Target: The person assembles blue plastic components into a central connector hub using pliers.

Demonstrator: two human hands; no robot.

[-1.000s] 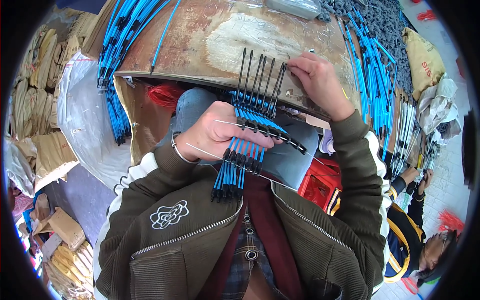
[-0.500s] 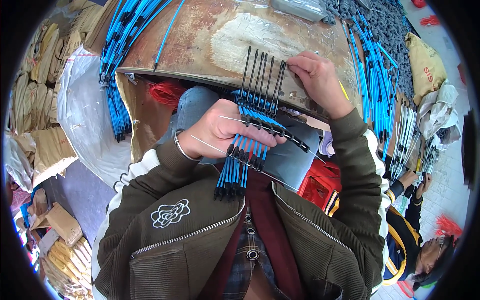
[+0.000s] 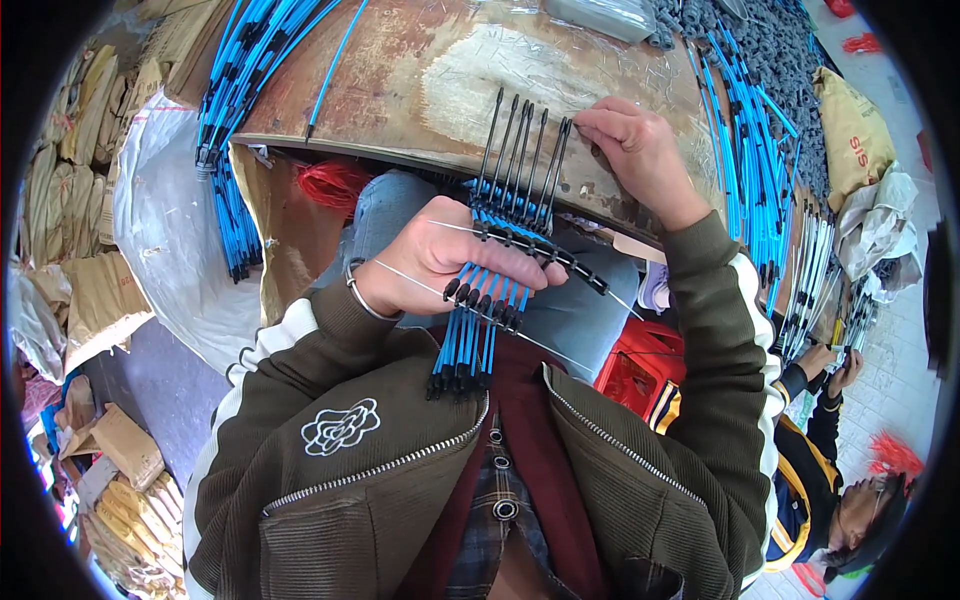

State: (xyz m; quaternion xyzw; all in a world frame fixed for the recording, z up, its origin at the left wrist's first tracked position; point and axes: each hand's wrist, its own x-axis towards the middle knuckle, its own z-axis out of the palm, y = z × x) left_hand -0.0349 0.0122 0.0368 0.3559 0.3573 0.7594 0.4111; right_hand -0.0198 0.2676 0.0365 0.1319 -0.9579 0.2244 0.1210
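My left hand [image 3: 440, 258] is wrapped round a row of slim blue rods [image 3: 462, 335] with black joints, its thumb lying across them. Thin pale wires [image 3: 405, 277] run crosswise through the black joints and stick out on both sides. From the far end of the row, several black rods [image 3: 520, 150] reach over the table's near edge. My right hand [image 3: 632, 140] is closed in a pinch at the tip of the rightmost black rods. Whatever is between those fingertips is too small to make out.
The wooden table [image 3: 385, 85] carries scattered tiny metal pieces. Bundles of blue rods lie at its left [image 3: 250, 70] and right [image 3: 750, 150], beside a heap of dark grey parts [image 3: 755, 50]. A red plastic stool [image 3: 640, 370] stands by my knees. Another person's hands [image 3: 835, 368] work at right.
The row of rods in my left hand has shifted and tilted slightly, its crossing wires moving a little up and left. My right hand stays pinched at the rod tips.
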